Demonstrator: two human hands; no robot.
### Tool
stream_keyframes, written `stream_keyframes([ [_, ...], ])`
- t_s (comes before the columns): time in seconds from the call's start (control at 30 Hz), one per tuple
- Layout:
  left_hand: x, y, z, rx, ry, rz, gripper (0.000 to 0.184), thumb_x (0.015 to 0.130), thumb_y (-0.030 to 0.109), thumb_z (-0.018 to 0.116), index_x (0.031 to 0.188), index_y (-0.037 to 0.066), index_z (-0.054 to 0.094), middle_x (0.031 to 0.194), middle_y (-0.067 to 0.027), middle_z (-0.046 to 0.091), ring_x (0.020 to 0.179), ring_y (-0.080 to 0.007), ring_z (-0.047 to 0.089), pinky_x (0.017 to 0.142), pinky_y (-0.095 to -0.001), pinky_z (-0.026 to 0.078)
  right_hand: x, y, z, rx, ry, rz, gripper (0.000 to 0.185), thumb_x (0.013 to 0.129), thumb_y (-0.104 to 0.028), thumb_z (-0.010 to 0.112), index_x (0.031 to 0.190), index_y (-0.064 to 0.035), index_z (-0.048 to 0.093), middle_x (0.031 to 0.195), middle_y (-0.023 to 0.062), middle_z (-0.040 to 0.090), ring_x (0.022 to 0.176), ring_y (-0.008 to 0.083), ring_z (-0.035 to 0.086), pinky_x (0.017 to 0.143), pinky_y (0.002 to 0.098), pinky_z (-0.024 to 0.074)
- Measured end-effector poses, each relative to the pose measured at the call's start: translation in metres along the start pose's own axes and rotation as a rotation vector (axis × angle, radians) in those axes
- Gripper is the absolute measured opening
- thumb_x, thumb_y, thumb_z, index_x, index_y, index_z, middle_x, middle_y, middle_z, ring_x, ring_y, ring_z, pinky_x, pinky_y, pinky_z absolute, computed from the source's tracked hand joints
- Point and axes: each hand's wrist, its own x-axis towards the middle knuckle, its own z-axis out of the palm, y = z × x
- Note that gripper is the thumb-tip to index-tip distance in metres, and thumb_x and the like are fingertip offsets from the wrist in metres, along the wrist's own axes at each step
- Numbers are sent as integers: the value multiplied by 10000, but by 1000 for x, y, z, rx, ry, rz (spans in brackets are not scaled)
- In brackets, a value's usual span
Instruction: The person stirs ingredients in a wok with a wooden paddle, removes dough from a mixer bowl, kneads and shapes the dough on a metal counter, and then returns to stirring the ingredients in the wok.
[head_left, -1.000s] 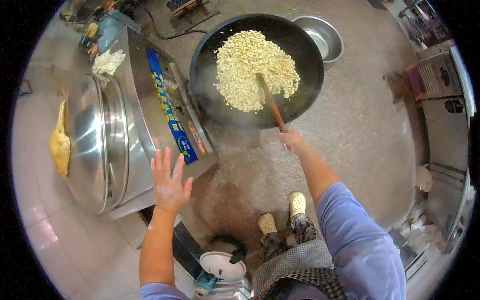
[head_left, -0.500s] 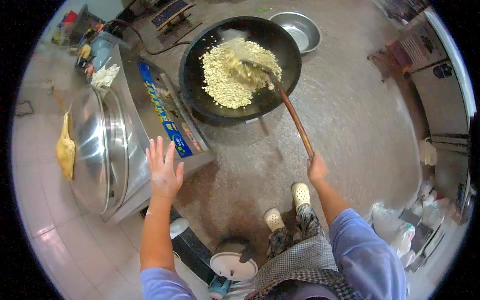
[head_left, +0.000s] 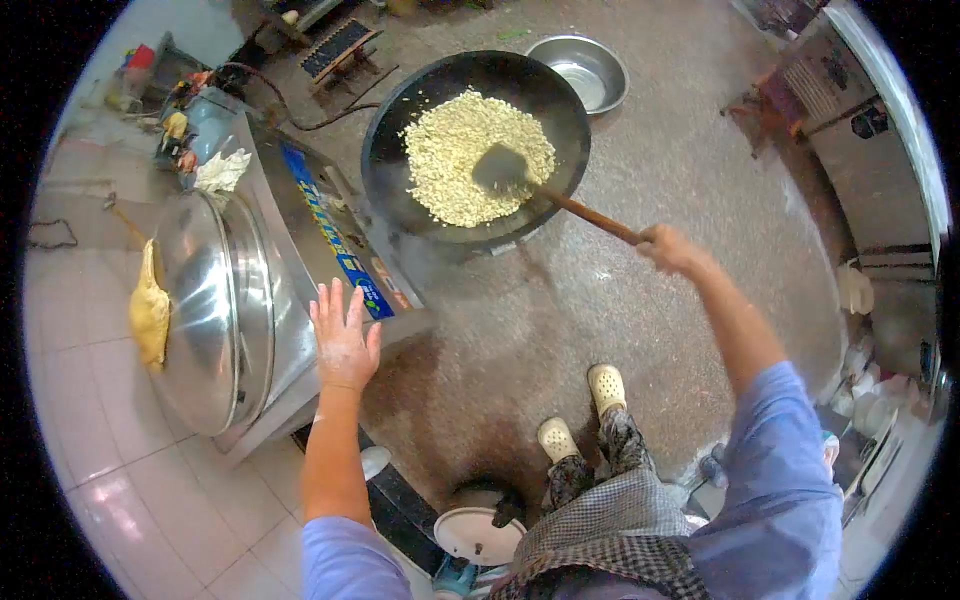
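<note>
Spatula (head_left: pixel 548 194) looks stiff and probably blade-heavy, best gripped at the outer end of its handle, where the right hand (head_left: pixel 668 248) is wrapped, out beyond the right rim of the wok (head_left: pixel 568 130). Its dark, broad blade and brown wooden shaft reach over pale chopped pieces (head_left: pixel 450 140) inside the wok; the left hand (head_left: pixel 345 350), fingers spread, grips nothing, nearer the wearer than the wok.

Black wok (head_left: pixel 570 125), brown handle (head_left: pixel 598 217), checked apron (head_left: pixel 605 520)

Long blue box (head_left: pixel 338 245), ten o'clock from view centre: yellow lettering along its length, white and green print at the four-o'clock end; no wording legible.
</note>
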Motion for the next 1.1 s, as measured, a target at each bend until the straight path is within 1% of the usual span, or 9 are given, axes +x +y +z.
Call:
stream_keyframes([
  [0.07,0,1,-4,-11,2,0,597,741,197,654,1280,61,436,1395,-222,294,1305,-423,233,1065,-537,185,-3,-19,-42,-322,41,-266,227,842,-208,544,880,2,622,583,73,553,483,178,534,459,365,446],
  [0.33,2,-1,-8,-34,-58,-30,583,753,227,635,1278,58,446,1389,-225,303,1301,-422,242,1071,-524,182,29,-162,-120,-592,-455,-149,221,765,-211,572,635,-37,530,556,78,571,424,175,520,392,336,420],
  [0.43,3,-4,-8,-61,-86,-32,583,749,223,640,1272,55,446,1386,-230,296,1290,-431,250,1061,-535,195,74,-123,-22,-552,-398,-343,267,848,-211,529,967,13,614,677,107,598,476,191,542,422,337,444],
  [0.53,4,-5,-9,-85,-80,-27,587,738,209,658,1264,53,448,1374,-233,303,1282,-440,254,1048,-547,214,74,-115,88,104,-184,22,351,845,-154,530,1171,-28,565,682,91,588,469,165,529,397,314,448],
  [0.6,5,-4,-10,-88,-92,-40,593,734,206,664,1265,53,448,1374,-232,304,1284,-439,252,1049,-545,213,96,-78,171,618,-283,259,152,844,-193,553,861,-43,576,663,89,586,481,168,522,392,312,396],
  [0.67,6,-1,-12,-97,-116,-57,605,730,195,662,1274,56,438,1387,-229,291,1293,-436,241,1051,-548,206,72,-89,205,1445,-472,467,152,870,-218,559,812,-82,528,651,55,550,462,124,460,377,266,341],
  [0.77,5,-3,-12,-114,-155,-74,625,726,174,654,1293,63,415,1411,-225,262,1310,-431,218,1053,-556,189,65,-120,232,1643,-488,430,173,895,-251,543,810,-106,503,642,20,514,448,109,431,366,251,327],
  [1.0,1,-5,-4,-122,-126,-66,646,719,166,654,1306,68,403,1414,-220,262,1311,-434,213,1058,-557,172,136,-135,243,999,-125,182,181,880,-236,523,843,-61,492,637,91,543,492,219,530,423,364,444],
  [1.1,2,-6,-2,-108,-98,-59,641,720,168,651,1302,63,406,1414,-219,263,1310,-435,214,1057,-559,171,135,-100,263,243,446,-108,184,864,-195,515,932,-24,507,740,189,607,644,364,605,585,461,495],
])
